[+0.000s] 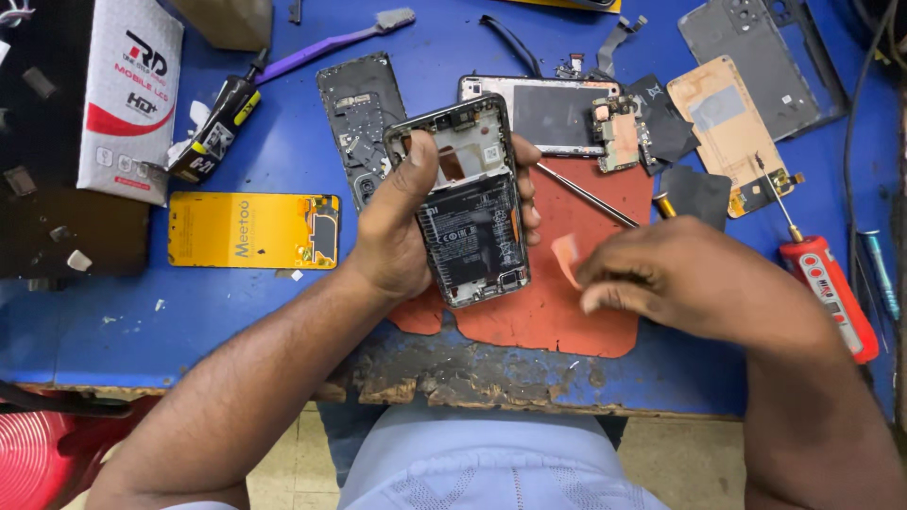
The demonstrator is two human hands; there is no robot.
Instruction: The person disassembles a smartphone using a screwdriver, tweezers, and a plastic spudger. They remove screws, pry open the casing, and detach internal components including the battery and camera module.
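Nearest my camera, my right hand [694,283] rests low over a red mat [553,312] on the blue desk [255,312], fingers [614,274] pinched shut on a small pale scrap of film [567,257]. My left hand [402,222] holds an opened phone [470,198] upright above the mat's left edge, thumb pressed on its upper frame and fingers wrapped around its far side; the back is off, and a black battery and the top circuit board show. Beyond the phone, a thin metal rod [586,195] lies slanted across the mat. Just behind it sit a second stripped phone frame [539,113] and a loose circuit board [619,132]. To my left lies a yellow back cover [250,229], with a black inner frame [359,109], a small glue tube [222,123] and a purple brush [331,42] farther off. At the right edge, a red-handled screwdriver [831,293] lies well apart from my right hand, near a tan sheet [727,123] and a grey back cover [756,52]. A white box [128,94] stands at far left.
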